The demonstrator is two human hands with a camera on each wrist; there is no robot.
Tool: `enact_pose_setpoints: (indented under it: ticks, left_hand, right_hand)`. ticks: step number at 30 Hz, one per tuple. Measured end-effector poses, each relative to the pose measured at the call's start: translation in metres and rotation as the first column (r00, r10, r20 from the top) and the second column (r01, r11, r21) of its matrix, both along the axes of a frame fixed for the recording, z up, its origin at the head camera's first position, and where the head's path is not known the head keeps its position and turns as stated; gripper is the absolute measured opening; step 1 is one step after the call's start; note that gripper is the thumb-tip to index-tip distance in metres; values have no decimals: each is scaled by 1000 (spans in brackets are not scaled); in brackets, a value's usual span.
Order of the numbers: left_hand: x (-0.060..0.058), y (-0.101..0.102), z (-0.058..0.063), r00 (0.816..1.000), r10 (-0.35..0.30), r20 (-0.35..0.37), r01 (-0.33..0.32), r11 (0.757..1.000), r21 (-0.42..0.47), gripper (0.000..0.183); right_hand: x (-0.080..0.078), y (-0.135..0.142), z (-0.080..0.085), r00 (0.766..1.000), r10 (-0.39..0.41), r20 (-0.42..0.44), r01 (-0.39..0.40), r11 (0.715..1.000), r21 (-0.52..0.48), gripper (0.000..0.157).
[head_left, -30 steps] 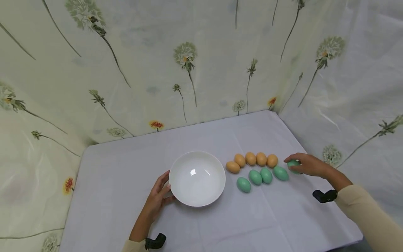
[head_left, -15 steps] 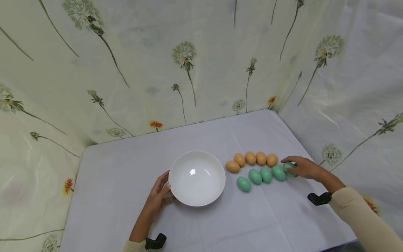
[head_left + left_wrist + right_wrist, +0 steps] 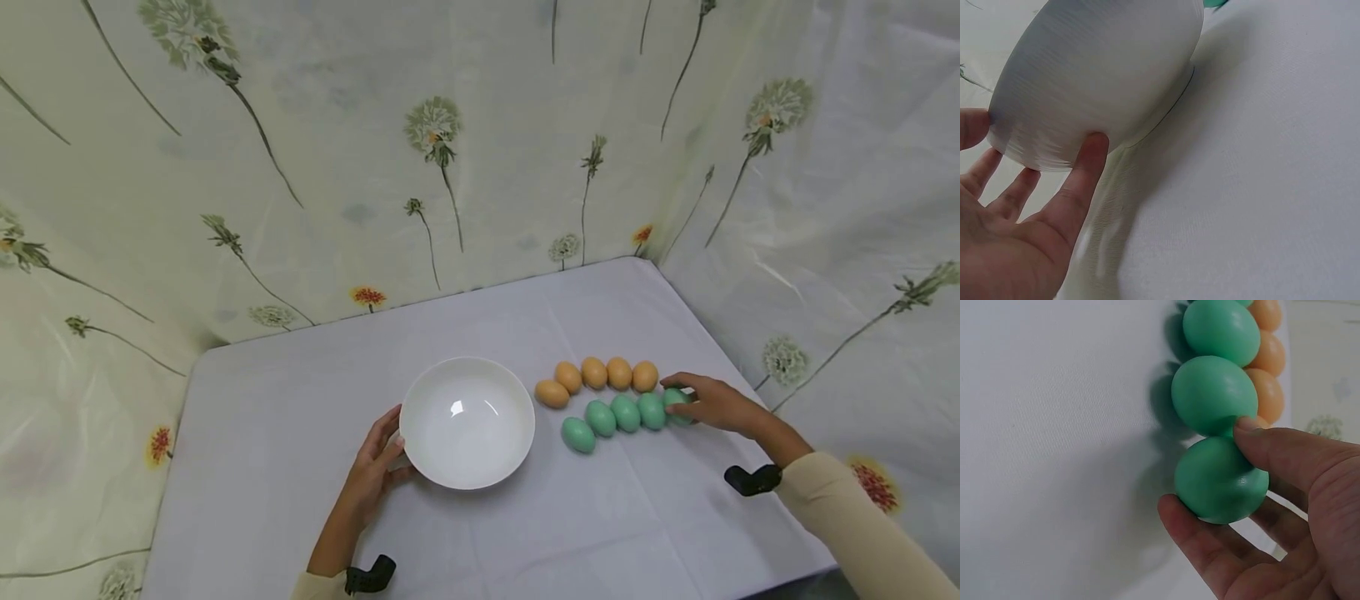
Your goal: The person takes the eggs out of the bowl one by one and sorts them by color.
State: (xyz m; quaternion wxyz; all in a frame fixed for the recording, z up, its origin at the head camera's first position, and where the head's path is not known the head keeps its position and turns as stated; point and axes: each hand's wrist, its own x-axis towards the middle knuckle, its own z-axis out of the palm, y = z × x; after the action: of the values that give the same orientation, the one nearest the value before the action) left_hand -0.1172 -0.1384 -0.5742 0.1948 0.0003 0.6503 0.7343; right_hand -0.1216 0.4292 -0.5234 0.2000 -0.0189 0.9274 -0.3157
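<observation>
My right hand (image 3: 716, 404) grips a green egg (image 3: 1219, 481) at the right end of a row of several green eggs (image 3: 626, 413). In the right wrist view the thumb lies on its upper side and the fingers curl beneath; the held egg sits right at the neighbouring green one. My left hand (image 3: 375, 462) holds the left side of a white bowl (image 3: 468, 425), its fingertips (image 3: 1092, 150) against the outer wall and rim. The inside of the bowl shows only bare white surface with light reflections.
Behind the green eggs lies a second row of several orange eggs (image 3: 594, 373), the leftmost turned sideways. A white cloth (image 3: 300, 433) covers the table. Curtains with a dandelion print (image 3: 330, 158) hang along the back and sides.
My right hand has carried the green egg leftward to the row's end, and the green eggs beside it have shifted left, closer together. The left hand stays on the bowl.
</observation>
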Motion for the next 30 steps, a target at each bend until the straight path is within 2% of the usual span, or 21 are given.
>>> enact_pose_setpoints:
  ticks: [8,18,30]
  left_hand:
    - [1,1,0,1000,4,12,-4,1000,0,56]
    - [0,0,-1,1000,-2,7,2,1000,4,53]
    - [-1,0,0,1000,-3,1,3,1000,6,54]
  right_hand:
    - [3,-7,-2,1000,-8,-4,8,1000,-10,56]
    - [5,-10,-2,1000,-10,-19,10,999,43,53]
    - [5,-7,-6,1000,-8,-11,9,999,47,59]
